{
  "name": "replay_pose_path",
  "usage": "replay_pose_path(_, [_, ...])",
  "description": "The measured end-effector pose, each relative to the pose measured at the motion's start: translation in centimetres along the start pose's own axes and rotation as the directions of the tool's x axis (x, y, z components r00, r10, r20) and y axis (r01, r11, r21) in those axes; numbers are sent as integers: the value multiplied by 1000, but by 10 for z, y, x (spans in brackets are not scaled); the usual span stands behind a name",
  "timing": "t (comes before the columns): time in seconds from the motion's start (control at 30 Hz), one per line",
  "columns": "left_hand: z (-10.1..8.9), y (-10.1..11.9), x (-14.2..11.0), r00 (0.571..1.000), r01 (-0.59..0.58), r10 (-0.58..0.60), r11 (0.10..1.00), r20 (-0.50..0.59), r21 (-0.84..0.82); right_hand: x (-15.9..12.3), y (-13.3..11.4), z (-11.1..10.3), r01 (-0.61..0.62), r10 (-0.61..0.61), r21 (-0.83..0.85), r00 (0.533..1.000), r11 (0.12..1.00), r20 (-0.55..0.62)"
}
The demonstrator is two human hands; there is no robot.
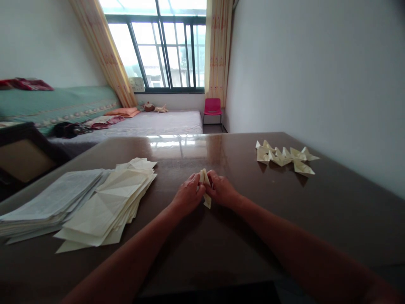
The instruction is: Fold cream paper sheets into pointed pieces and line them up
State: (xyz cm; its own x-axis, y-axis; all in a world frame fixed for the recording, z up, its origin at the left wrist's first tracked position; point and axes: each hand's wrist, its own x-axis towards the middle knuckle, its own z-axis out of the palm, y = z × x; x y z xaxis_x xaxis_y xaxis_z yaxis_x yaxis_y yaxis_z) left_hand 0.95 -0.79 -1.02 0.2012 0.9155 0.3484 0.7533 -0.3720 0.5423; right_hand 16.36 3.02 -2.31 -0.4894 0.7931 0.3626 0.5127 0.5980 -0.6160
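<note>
Both hands meet at the middle of a dark glossy table [240,236]. My left hand [187,196] and my right hand [223,191] pinch a small folded cream paper piece [205,185] between their fingertips, just above the tabletop. The fingers of both hands are closed around it, and part of the paper is hidden by them. A lower tip of the paper pokes out under the hands.
A fanned stack of cream paper sheets [110,202] lies at the left, beside a pile of greyish sheets [53,202]. Several finished folded paper shapes [284,158] sit at the far right. Beyond the table are a bed [152,124], a pink chair [212,107] and a window.
</note>
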Motion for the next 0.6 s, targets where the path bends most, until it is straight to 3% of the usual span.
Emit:
replay_pose_path(0.17, [-1,5,0,998,64,-63,996,-17,67,0,-3,-4,82,-87,-113,995,990,-40])
replay_pose_path(0.33, [-4,-11,5,1000,29,-30,998,6,59,2,3,-10,16,-25,-191,999,981,-45])
replay_pose_path(0.5, [3,-25,7,996,92,-92,991,-10,99,2,19,-13,-27,48,-246,995,969,82])
replay_pose_path(0.6, [3,-26,5,999,33,-32,990,-9,134,2,25,-16,-1,27,-235,994,972,104])
